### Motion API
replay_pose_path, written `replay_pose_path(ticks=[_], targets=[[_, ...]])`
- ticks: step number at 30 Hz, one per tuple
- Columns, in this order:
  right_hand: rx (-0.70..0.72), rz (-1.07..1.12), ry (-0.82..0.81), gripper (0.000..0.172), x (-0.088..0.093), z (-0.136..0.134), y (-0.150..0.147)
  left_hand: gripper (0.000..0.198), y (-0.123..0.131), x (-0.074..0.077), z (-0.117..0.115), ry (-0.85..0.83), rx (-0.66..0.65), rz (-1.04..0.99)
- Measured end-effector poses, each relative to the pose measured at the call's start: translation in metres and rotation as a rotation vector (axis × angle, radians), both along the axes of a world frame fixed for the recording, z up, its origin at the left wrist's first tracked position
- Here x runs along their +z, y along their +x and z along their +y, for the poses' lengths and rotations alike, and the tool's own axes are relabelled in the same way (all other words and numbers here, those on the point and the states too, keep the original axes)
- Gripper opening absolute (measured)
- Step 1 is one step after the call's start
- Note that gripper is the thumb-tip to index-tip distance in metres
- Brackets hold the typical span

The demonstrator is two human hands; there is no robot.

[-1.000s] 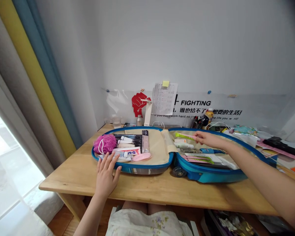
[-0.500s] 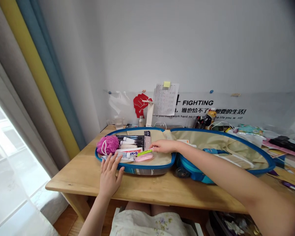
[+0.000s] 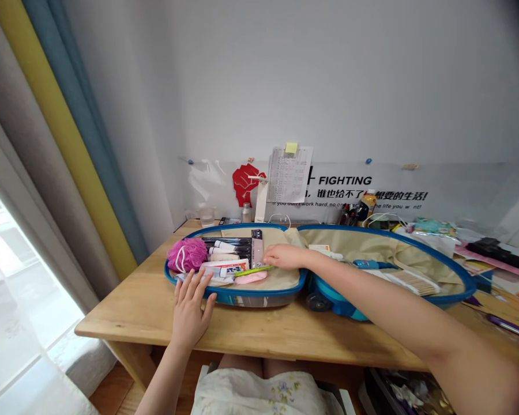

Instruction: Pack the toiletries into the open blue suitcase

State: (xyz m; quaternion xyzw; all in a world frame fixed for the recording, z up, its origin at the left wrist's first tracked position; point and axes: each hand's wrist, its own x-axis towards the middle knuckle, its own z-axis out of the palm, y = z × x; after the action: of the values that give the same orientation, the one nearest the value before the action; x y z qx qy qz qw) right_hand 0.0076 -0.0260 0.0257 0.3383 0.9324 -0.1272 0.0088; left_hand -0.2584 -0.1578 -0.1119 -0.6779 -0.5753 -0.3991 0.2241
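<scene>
My right hand (image 3: 285,256) hovers low over the left half of an open blue-rimmed suitcase (image 3: 242,292), its fingers loosely bent and apparently off the slim lime-green stick (image 3: 251,271). The stick looks like a toothbrush and lies on a soft pink item (image 3: 251,278), its right end just under the hand. My left hand (image 3: 193,305) rests on the near rim with fingers spread, holding nothing. Beyond its fingertips are a toothpaste box (image 3: 237,267) and a magenta bath puff (image 3: 188,255). White-capped tubes (image 3: 224,248) and a flat black-and-pink package (image 3: 256,248) lie farther back.
The suitcase's right half (image 3: 432,230) holds a blue-handled item (image 3: 372,264), a pack of cotton swabs (image 3: 417,282) and a small white box (image 3: 320,248). Behind stand a white lamp (image 3: 262,202) and a bottle (image 3: 367,204). The wooden table's (image 3: 125,311) front edge is near my lap.
The lime-green stick has turned flatter and now lies across the pink item. My right hand has eased off it, slightly upward. My left hand has stayed on the rim.
</scene>
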Motion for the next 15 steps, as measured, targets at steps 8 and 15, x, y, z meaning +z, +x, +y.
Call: replay_pose_path(ticks=[8,15], targets=[[-0.406,0.146,0.053,0.044,0.044,-0.007,0.101,0.046,-0.001,-0.001,0.0,0.015,-0.001,0.018],[-0.469,-0.172,-0.093,0.037,0.008,-0.014,0.181,0.046,-0.001,-0.002,0.002,0.037,-0.003,0.028]])
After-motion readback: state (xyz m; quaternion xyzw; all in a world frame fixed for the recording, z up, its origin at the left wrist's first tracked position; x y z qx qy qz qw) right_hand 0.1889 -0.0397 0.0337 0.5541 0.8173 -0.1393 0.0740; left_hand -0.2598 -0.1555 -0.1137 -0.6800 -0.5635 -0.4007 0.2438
